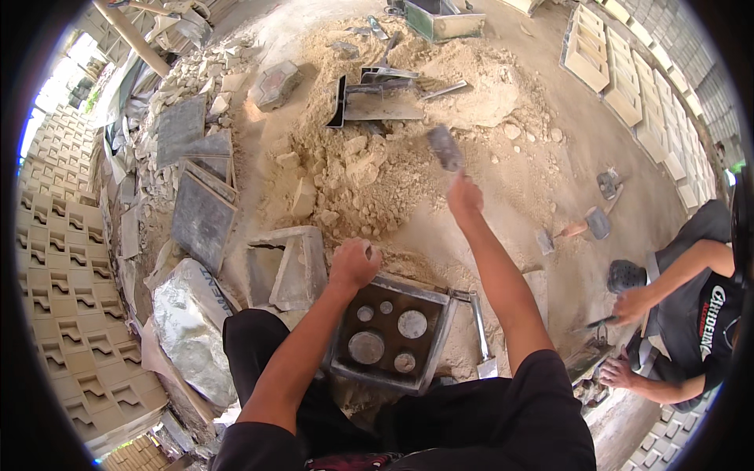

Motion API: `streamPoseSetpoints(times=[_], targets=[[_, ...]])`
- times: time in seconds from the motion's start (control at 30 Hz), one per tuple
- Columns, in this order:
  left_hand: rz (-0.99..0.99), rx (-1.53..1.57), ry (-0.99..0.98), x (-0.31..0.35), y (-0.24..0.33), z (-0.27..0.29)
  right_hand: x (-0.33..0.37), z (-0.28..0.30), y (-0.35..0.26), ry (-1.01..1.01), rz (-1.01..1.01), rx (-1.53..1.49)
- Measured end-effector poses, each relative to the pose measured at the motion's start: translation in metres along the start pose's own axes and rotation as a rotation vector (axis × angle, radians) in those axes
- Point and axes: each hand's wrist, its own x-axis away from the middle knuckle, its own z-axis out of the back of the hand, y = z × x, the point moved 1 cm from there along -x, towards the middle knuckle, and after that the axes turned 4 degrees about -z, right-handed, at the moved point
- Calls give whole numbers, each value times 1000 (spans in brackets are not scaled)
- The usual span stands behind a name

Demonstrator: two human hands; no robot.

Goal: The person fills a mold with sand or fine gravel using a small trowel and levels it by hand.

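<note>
With the right hand [465, 195] gripping a raised hammer [445, 148] and the left hand [354, 263] fisted on the square metal mould [390, 333] between the knees (fingers close), a stray blow could crush them.

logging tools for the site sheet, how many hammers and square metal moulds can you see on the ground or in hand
hammers: 3, one raised in the right hand, head; two on the sand
mould: 1, under the left hand, rim
total: 4

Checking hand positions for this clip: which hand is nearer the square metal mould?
Left. The left hand rests on the mould's top edge; the right hand is raised above it, gripping a hammer.
</note>
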Motion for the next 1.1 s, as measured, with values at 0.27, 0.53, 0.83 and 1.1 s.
streamPoseSetpoints(times=[0.27,0.53,0.83,1.1], targets=[[15,4,-27,-6,2,-6,13,-32,7,-261,199,-151],[56,-9,-28,-4,2,-4,-9,-8,25,33,-135,-205],[0,-26,-13,-4,-4,-12,43,-57,-33,-247,315,-289],[34,2,1,-2,6,-1,78,-16,-33,-171,154,-466]])
